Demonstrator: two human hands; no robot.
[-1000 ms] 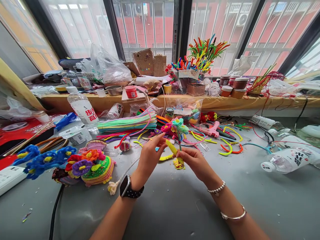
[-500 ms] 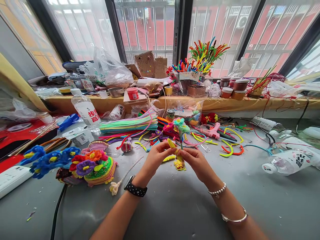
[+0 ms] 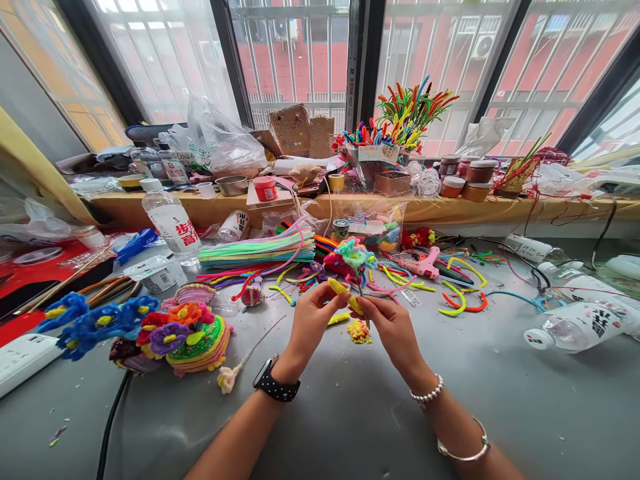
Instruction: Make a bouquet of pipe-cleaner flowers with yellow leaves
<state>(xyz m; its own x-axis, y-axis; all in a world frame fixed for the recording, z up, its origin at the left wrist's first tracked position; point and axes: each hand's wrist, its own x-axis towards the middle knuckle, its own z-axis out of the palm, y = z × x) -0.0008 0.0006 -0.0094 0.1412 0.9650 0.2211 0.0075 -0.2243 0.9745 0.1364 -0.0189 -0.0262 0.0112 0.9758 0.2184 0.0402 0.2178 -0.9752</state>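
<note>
My left hand is closed, pinching a yellow fuzzy pipe-cleaner petal between thumb and fingers. Close beside it, my right hand pinches the thin stem of a pipe-cleaner flower bunch with aqua, pink and yellow blooms. A second yellow fuzzy piece shows at the right fingertips; how it is attached is hidden. Below the fingers sits a small yellow-and-pink clump. Another yellow petal lies behind the left fingers.
Left stand blue pipe-cleaner flowers and a colourful round knitted piece. A pale flower lies near my left wrist. Farther back are a pipe-cleaner bundle, a pink glue gun and an upright bottle. Another bottle lies right.
The flower bunch has turned and shifted slightly left, its blooms now overlapping more. The yellow petal in my left hand tilts more to the left. Both hands stay close together.
</note>
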